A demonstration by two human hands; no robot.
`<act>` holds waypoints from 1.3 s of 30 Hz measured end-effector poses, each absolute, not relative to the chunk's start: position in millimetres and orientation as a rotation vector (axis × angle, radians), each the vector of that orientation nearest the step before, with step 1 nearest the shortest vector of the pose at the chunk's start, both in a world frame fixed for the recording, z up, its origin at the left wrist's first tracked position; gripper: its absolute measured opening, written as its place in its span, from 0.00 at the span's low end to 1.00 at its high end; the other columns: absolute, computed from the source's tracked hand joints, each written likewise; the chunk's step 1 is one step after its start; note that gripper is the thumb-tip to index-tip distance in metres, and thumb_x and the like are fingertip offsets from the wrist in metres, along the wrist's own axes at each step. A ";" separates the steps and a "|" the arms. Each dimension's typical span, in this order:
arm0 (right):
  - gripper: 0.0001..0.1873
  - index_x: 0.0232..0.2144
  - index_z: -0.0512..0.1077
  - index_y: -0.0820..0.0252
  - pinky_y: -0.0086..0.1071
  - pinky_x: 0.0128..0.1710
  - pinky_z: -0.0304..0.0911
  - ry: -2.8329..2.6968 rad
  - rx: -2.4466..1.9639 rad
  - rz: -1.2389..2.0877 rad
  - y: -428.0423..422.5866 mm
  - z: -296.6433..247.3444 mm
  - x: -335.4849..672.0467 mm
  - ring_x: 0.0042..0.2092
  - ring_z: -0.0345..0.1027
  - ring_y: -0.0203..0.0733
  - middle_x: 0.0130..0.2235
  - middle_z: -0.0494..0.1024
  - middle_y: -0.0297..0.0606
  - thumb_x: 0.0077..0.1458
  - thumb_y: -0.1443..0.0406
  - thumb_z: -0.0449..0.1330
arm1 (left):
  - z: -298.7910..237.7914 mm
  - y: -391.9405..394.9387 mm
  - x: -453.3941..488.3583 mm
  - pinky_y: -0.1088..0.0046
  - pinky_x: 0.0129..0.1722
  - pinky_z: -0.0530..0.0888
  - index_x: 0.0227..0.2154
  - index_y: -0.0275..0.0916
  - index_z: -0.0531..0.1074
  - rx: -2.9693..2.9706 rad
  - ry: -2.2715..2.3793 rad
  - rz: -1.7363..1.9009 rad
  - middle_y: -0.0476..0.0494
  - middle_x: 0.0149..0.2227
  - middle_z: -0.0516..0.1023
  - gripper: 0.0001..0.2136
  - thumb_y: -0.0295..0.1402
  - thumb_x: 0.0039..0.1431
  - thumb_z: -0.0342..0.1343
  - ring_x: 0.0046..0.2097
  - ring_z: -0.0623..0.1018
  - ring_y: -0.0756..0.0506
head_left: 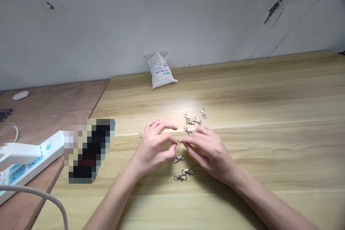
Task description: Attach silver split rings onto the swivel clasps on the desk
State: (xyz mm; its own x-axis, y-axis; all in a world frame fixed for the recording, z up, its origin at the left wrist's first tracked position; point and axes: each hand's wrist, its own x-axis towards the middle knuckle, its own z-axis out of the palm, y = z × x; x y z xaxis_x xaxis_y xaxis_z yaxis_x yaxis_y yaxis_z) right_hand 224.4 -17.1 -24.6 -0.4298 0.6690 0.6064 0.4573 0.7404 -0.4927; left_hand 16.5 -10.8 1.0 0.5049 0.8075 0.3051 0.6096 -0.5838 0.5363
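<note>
My left hand (pixel 152 147) and my right hand (pixel 207 152) meet above a light wooden table (pixel 242 90), their fingertips pinching a small metal ring (pixel 178 142) between them. Silver swivel lobster clasps lie loose on the wood. One clasp (pixel 178 158) sits just below the fingers, and two more (pixel 184 174) lie close together nearer me. A tangled cluster of clasps (pixel 191 119) lies beyond my hands, with a single clasp (pixel 203 113) further right. A lone small ring (pixel 140 135) rests left of my left hand.
A white barcoded bag (pixel 160 70) stands against the grey wall at the table's back edge. On a lower reddish board to the left lie a white power strip (pixel 32 161), a white cable (pixel 35 192) and a white oval object (pixel 21 95). A pixelated patch covers part of the table edge.
</note>
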 end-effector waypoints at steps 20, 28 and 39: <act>0.10 0.40 0.73 0.62 0.34 0.34 0.58 -2.096 -0.807 0.365 -18.8 -24.2 222.4 0.32 0.60 0.39 0.28 0.75 0.37 0.60 0.73 0.54 | 1.0 -11.4 17.1 0.57 0.58 0.58 0.29 0.42 0.72 2.428 1.187 0.719 0.50 0.47 0.76 0.05 0.25 0.55 0.57 0.48 0.73 0.46; 0.10 0.39 0.73 0.62 0.34 0.33 0.58 -2.078 -0.821 0.355 -18.8 -26.4 221.9 0.31 0.59 0.39 0.28 0.75 0.37 0.60 0.74 0.53 | 0.5 -12.7 18.7 0.58 0.59 0.58 0.30 0.42 0.71 2.412 1.160 0.698 0.50 0.46 0.77 0.05 0.25 0.55 0.56 0.46 0.74 0.47; 0.11 0.38 0.74 0.62 0.33 0.32 0.57 -2.096 -0.858 0.366 -18.8 -25.1 221.4 0.30 0.60 0.39 0.27 0.75 0.37 0.62 0.72 0.52 | 0.8 -12.1 19.9 0.59 0.57 0.61 0.30 0.42 0.71 2.450 1.167 0.689 0.49 0.44 0.78 0.04 0.25 0.55 0.56 0.45 0.75 0.47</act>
State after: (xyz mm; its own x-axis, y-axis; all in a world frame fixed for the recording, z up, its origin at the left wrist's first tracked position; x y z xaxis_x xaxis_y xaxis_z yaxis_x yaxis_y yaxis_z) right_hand 221.4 -18.8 -25.1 -0.4295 0.6874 0.5857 0.4482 0.7253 -0.5225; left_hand 19.9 -12.1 0.8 0.5450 0.7908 0.2787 0.6257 -0.6048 0.4926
